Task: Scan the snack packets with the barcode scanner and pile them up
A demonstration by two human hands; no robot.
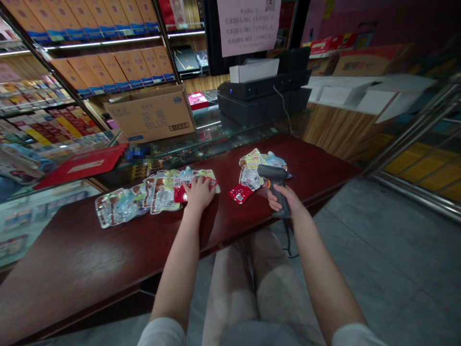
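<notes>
My right hand [288,201] is wrapped around the grip of a dark grey barcode scanner [272,172], whose cable hangs below. The scanner's head is over a pile of shiny snack pouches [250,166] with a red packet [240,193] at its near edge. Over to the left, my left hand [200,193] lies on another red packet [179,190] with its fingers spread. That packet rests on a row of overlapping clear and printed pouches [163,194] stretching leftward. Beneath my left palm the packet is partly hidden.
Both piles lie on a dark red wooden counter [118,259]. Behind it are a cardboard box [151,115], a black cash register unit [262,103] and a glass counter [212,127]. A red folder [84,163] lies left. Metal rails [414,192] stand at right.
</notes>
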